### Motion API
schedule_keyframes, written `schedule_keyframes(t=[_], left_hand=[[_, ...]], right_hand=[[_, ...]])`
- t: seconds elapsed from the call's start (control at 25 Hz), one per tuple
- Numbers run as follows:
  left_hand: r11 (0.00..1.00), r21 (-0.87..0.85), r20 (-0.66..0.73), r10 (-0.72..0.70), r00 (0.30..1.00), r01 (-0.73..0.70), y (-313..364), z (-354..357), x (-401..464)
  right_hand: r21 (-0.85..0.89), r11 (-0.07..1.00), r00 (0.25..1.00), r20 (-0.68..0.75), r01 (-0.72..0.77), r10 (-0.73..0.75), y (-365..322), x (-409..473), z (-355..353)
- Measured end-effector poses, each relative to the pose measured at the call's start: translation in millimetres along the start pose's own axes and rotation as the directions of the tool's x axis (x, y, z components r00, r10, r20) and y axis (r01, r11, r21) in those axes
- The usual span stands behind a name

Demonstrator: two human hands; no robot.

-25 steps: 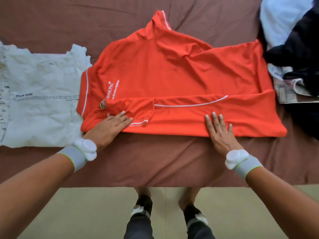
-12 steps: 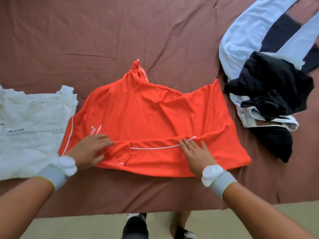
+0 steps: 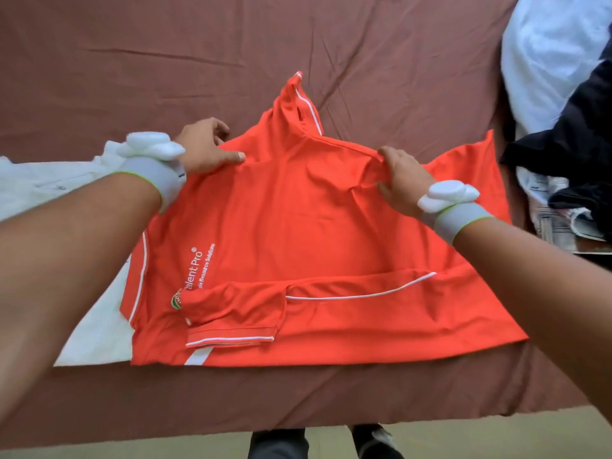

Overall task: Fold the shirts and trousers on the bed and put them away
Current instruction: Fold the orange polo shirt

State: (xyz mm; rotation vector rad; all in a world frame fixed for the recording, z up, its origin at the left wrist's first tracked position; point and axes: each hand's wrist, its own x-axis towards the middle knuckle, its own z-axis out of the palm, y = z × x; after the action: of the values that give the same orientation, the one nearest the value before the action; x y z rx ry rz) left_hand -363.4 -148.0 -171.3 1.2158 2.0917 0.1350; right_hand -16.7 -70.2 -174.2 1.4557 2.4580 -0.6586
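The orange shirt (image 3: 298,233) lies flat on the bed (image 3: 298,392). The left hand (image 3: 205,145) and right hand (image 3: 399,178) each pinch its far edge. Being light, limp cloth, it will likely sag between them, so grips near both corners suit best.

You've got the orange shirt (image 3: 298,226) flat on the bed (image 3: 298,38), near edge folded up w/ sleeve on top, far edge pinched up at two spots.
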Motion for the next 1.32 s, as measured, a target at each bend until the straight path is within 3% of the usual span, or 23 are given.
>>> schedule_keyframes(t=[0.12,0.24,0.32,0.4,0.48,0.56,0.6,0.64,0.72,0.76,0.84,0.92,1.0,1.08,1.12,1.2,1.24,1.32], left_hand=[[1.0,-0.023,0.099,0.015,0.995,-0.012,-6.4,-9.6,7.4],[0.996,-0.051,0.123,0.082,0.989,-0.076,-9.4,-7.9,7.4],[0.974,-0.183,0.029,0.142,0.989,-0.134,-11.8,-11.0,1.8],[0.897,-0.363,-0.05,0.253,0.966,-0.254,-15.5,-17.6,-15.6],[0.814,-0.434,-0.094,0.385,0.918,-0.386,-24.6,-20.5,-48.5],[0.846,-0.244,-0.007,0.488,0.873,-0.475,-49.0,-5.4,-85.0],[0.856,-0.047,0.076,0.516,0.853,-0.514,-63.8,5.6,-105.0],[0.835,0.114,0.167,0.518,0.839,-0.539,-77.5,16.8,-120.0],[0.835,0.163,0.177,0.499,0.849,-0.525,-90.5,34.3,-132.6],[0.863,0.113,0.118,0.48,0.869,-0.492,-88.2,38.6,-131.7],[0.928,-0.021,0.018,0.371,0.928,-0.371,-75.5,43.9,-125.3],[0.97,-0.075,0.069,0.237,0.969,-0.232,-64.6,44.7,-115.6],[0.979,-0.039,0.141,0.202,0.969,-0.198,-59.9,45.3,-109.7],[0.967,-0.129,0.189,0.24,0.952,-0.218,-58.5,43.9,-109.7],[0.948,-0.193,0.188,0.29,0.938,-0.255,-60.1,41.7,-112.3],[0.891,-0.325,0.118,0.371,0.921,-0.318,-70.6,35.2,-120.1],[0.863,-0.377,0.087,0.396,0.914,-0.337,-79.2,31.1,-126.1],[0.855,-0.306,0.06,0.456,0.888,-0.418,-99.2,25.7,-143.1]], right_hand=[[-0.168,0.977,0.991,0.003,-0.129,0.132,-3.7,14.7,-5.0],[-0.118,0.976,0.981,0.043,-0.182,0.188,-3.0,20.7,-17.2],[-0.015,0.996,0.996,-0.011,-0.089,0.089,-2.9,19.1,-19.6],[0.038,0.99,0.98,-0.153,0.133,-0.126,-6.7,3.8,-21.7],[-0.04,0.884,0.87,-0.162,0.466,-0.466,-8.6,-20.7,-17.1],[-0.222,0.719,0.739,0.006,0.658,-0.674,-2.5,-51.0,0.4],[-0.301,0.678,0.727,0.083,0.671,-0.682,1.0,-67.8,10.3],[-0.33,0.68,0.744,0.123,0.655,-0.656,3.6,-80.1,19.0],[-0.298,0.761,0.813,0.112,0.576,-0.571,-4.6,-86.5,27.0],[-0.25,0.801,0.836,0.08,0.545,-0.544,-17.2,-82.8,28.7],[0.038,0.883,0.881,0.068,0.467,-0.469,-55.9,-68.1,32.9],[0.37,0.889,0.946,0.071,0.269,-0.316,-99.9,-44.6,40.4],[0.587,0.81,0.988,0.139,-0.024,-0.072,-138.7,-26.4,52.7],[0.745,0.61,0.963,0.233,-0.268,0.137,-163.6,-13.0,60.8],[0.826,0.477,0.953,0.255,-0.301,0.161,-171.9,-10.7,62.3],[0.946,0.28,0.987,0.152,-0.161,0.052,-174.2,-17.0,58.3],[0.956,0.291,0.997,0.044,-0.022,-0.07,-169.2,-25.7,55.0],[0.858,0.433,0.913,-0.094,0.277,-0.398,-154.0,-49.8,50.2]])
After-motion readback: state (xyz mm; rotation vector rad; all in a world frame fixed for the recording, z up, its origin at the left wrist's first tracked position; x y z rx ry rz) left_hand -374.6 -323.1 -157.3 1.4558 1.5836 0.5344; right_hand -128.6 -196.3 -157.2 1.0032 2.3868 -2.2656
